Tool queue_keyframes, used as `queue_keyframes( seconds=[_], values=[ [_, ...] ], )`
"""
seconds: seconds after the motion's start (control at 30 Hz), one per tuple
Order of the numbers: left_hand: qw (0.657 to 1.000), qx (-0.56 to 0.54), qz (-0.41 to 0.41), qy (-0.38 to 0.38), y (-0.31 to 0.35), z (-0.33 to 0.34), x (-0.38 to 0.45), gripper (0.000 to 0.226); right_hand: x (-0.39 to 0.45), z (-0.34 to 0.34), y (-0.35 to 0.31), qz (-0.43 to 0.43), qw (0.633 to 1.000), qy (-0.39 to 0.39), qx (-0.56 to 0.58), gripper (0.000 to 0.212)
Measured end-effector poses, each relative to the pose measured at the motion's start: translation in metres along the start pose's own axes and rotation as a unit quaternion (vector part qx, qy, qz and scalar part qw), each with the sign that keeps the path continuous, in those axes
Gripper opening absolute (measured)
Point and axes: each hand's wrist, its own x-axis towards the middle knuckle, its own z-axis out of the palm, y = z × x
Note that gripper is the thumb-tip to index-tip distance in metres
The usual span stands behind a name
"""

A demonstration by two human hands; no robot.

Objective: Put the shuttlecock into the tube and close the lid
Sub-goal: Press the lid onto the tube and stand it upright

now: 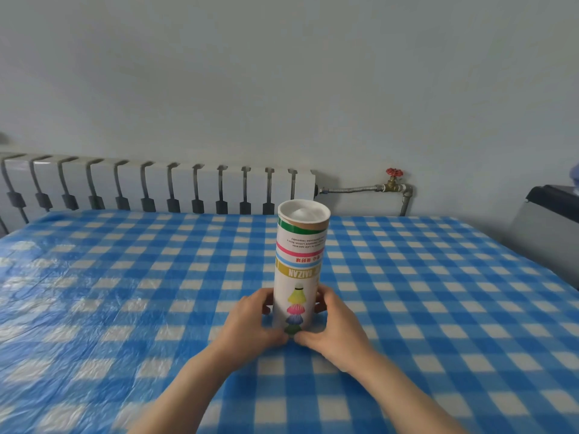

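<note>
A white cardboard shuttlecock tube (299, 264) with coloured bands and printed shuttlecocks stands upright on the blue-and-white checked cloth (125, 277), its print upside down. A white lid (303, 211) with a raised centre fills its top end. My left hand (253, 321) wraps the tube's base from the left and my right hand (332, 324) from the right, thumbs meeting in front at the bottom. No loose shuttlecock shows anywhere on the cloth.
A white radiator (156, 189) runs along the wall behind the table's far edge. A pipe with a red valve (394, 173) sits to its right. A dark and grey object (551, 227) stands at the right edge.
</note>
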Motion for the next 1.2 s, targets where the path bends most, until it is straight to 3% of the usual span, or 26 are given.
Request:
queue_keyframes(
  seconds=[0.37,0.87,1.2],
  values=[
    [0.999,-0.017,-0.004,0.034,-0.003,0.005,0.006,0.053,0.001,0.003,-0.004,-0.010,1.000,0.022,0.002,0.068],
    [0.998,-0.022,-0.002,0.053,0.006,-0.008,0.054,0.052,0.043,-0.006,-0.022,-0.026,0.999,0.040,0.004,0.064],
    [0.998,-0.004,-0.036,0.051,0.001,-0.006,0.073,0.053,0.064,0.003,-0.021,0.015,0.999,0.026,0.012,0.063]
  ],
)
